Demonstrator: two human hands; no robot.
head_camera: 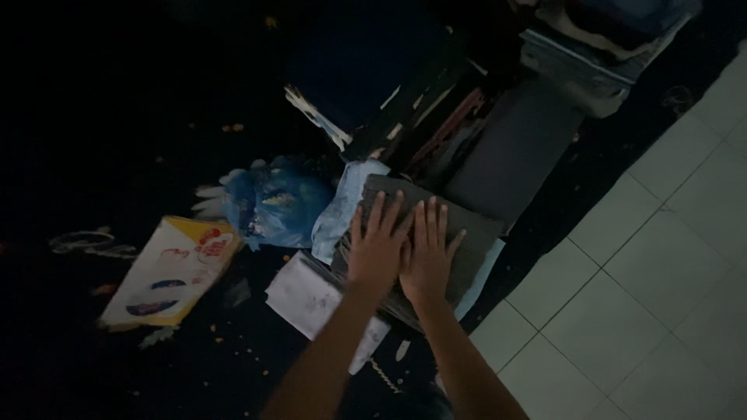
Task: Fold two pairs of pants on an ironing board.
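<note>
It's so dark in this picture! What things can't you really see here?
- Head view: what lies under the left hand and right hand is covered; both press flat on a grey folded cloth.
- Blue plastic bag: contents hidden by the bag.
- Stack at the top right: cut off by the edge.
- Dark floor: too dim to make out.

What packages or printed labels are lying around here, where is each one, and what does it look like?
Flat box: on the dark floor, left of both hands; rectangular, yellow and white, with red and blue printed shapes.
Plastic bag: between the box and the grey pile under the hands; crumpled, blue.
No screens or signs.
</note>
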